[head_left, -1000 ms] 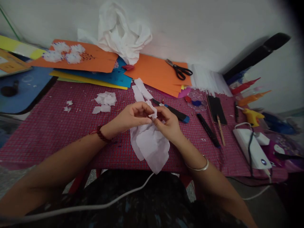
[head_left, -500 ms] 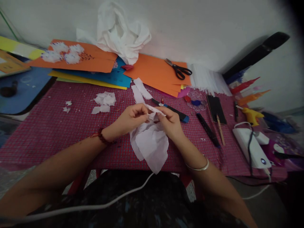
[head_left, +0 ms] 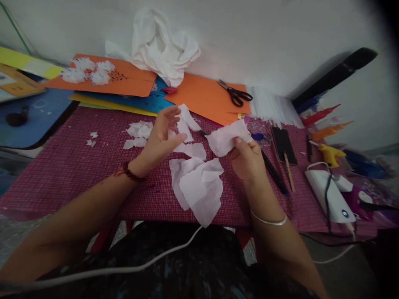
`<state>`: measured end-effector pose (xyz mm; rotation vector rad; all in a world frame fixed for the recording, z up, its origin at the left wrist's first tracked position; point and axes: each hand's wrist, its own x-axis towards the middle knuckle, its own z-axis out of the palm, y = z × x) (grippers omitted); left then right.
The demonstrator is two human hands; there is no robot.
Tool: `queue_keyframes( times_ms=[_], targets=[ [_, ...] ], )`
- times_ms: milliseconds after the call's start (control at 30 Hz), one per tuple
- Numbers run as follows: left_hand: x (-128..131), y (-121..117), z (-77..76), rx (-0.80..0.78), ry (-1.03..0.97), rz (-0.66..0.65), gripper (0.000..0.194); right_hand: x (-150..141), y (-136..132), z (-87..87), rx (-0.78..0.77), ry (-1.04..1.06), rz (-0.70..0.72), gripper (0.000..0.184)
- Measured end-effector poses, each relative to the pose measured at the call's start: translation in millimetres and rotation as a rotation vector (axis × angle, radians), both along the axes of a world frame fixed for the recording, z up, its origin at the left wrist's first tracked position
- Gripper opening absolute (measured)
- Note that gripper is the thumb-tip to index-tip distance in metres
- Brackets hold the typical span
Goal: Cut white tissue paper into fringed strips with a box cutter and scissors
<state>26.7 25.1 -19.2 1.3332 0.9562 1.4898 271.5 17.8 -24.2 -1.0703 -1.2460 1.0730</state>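
Pinched between the thumb and fingers of my right hand (head_left: pixel 247 160) is a torn piece of white tissue paper (head_left: pixel 226 139), raised over the table. My left hand (head_left: pixel 162 137) is empty, its fingers apart, hovering beside some tissue strips (head_left: pixel 188 120). Below those strips lies another torn tissue piece (head_left: pixel 195 150). A larger crumpled tissue sheet (head_left: pixel 201 187) rests near the table's front edge, between my forearms. Left of my left hand sits a small heap of torn tissue scraps (head_left: pixel 140 129).
Orange sheets (head_left: pixel 196 97) at the back carry black-handled scissors (head_left: pixel 235 92). A bundle of white tissue (head_left: pixel 162 50) leans on the wall. To the right are a phone (head_left: pixel 283 143), a black marker (head_left: pixel 276 174), a yellow glue gun (head_left: pixel 332 154) and a white power strip (head_left: pixel 328 195).
My hands have moved apart. The right one has carried a torn tissue piece up and right; the left has let go and opened. The larger sheet stays on the table.
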Motion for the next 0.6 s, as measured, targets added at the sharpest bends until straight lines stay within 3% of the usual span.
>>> queue_keyframes(
  times_ms=[67,133,267,333,433,600],
  targets=[
    [4,-10,8.0,0.039,0.142,-0.127,0.067,-5,-8,3.8,-0.036,0.015,0.089,0.036],
    [9,-17,14.8,0.095,0.280,-0.211,0.065,-8,-15,6.1,-0.083,0.021,0.165,0.039],
    [11,-21,19.0,0.049,0.418,-0.365,0.022,-13,-19,5.7,-0.126,0.038,0.169,0.041],
    [8,-20,17.0,-0.104,0.343,-0.421,0.013,-14,-17,3.5,-0.125,0.066,0.164,0.037],
    [4,-16,13.6,-0.342,0.109,-0.411,0.016,-13,-11,0.0,-0.147,0.080,0.205,0.035],
    [4,-12,14.4,-0.471,-0.108,-0.418,0.023,-5,-7,0.4,-0.177,0.042,0.240,0.045]
  ],
)
